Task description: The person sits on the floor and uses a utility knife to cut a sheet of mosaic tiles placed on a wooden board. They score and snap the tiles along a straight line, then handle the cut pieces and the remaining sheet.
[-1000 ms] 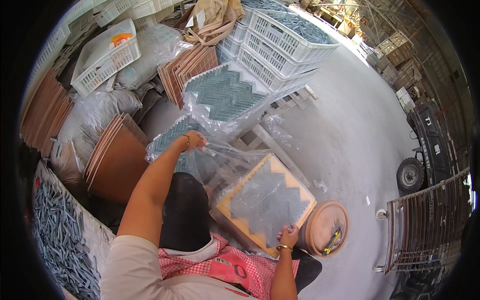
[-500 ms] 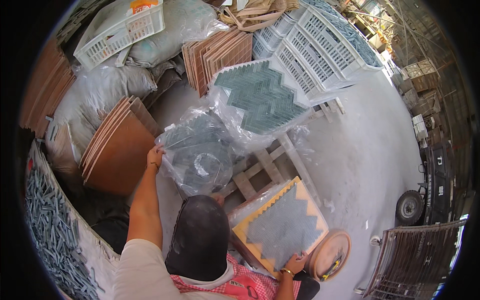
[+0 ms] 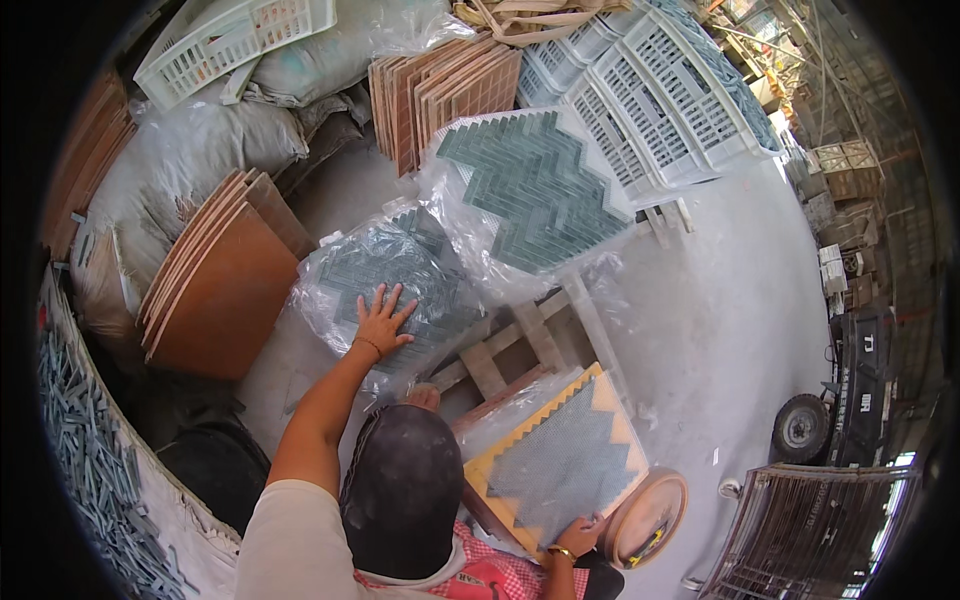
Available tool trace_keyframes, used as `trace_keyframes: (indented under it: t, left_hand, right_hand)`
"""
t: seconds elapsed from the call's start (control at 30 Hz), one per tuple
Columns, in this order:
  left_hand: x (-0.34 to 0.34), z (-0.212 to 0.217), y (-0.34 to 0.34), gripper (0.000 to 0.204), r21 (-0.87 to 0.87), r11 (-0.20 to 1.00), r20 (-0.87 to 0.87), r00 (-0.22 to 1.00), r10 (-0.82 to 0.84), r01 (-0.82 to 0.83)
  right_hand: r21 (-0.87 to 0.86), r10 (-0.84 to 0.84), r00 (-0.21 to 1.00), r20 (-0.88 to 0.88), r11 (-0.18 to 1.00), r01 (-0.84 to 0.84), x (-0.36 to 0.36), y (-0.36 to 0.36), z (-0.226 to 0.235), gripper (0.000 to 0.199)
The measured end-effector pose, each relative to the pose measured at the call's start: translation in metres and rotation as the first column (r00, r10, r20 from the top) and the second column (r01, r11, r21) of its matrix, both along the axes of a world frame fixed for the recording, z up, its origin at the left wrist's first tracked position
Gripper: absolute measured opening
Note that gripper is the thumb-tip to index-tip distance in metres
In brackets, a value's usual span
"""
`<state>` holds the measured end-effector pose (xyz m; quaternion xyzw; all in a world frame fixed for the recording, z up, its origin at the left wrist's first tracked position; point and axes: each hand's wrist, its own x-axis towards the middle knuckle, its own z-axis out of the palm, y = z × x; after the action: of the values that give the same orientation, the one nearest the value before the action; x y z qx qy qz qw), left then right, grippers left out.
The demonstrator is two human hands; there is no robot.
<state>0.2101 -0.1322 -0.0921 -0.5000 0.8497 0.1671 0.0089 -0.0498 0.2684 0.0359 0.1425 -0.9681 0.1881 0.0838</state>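
Note:
My left hand lies with its fingers spread on a sheet of green herringbone mosaic tile covered by clear, wrinkled plastic film. My right hand is at the near right corner of a yellow-bordered board, its fingers curled together. What those fingers hold, if anything, cannot be made out. On that board lies a grey, mesh-faced mosaic sheet with zigzag edges. Beyond my left hand, another green herringbone sheet rests on clear plastic. A dark rounded shape covers part of the near middle.
Brown boards lean in stacks at left and at the back. White crates with tile strips stand at the back right. Loose strips fill a bin at left. A wooden pallet and a round brown stool are nearby.
My left hand has gone from the left edge of the plastic-covered sheet to flat on top of it. The film over that sheet has shifted. My right hand stays by the board's corner.

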Motion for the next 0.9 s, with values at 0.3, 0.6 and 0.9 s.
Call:
trace_keyframes:
  t: [0.3, 0.6, 0.9]
  left_hand:
    - [-0.025, 0.002, -0.031, 0.066, -0.005, 0.989, -0.005, 0.989, -0.145, 0.145]
    - [-0.023, 0.107, -0.032, 0.046, -0.326, 0.941, -0.238, 0.955, -0.176, 0.092]
    - [-0.048, 0.299, 0.221, 0.037, 0.254, 0.285, -0.826, 0.361, -0.434, 0.924]
  right_hand:
    - [0.089, 0.016, 0.992, -0.123, 0.996, -0.005, 0.0, 0.014, -0.018, 0.03]
    - [-0.159, 0.519, 0.7, 0.491, 0.843, -0.514, 0.014, -0.004, 0.081, 0.034]
    - [-0.539, 0.817, 0.055, 0.573, 0.427, -0.726, 0.105, 0.067, 0.227, 0.03]
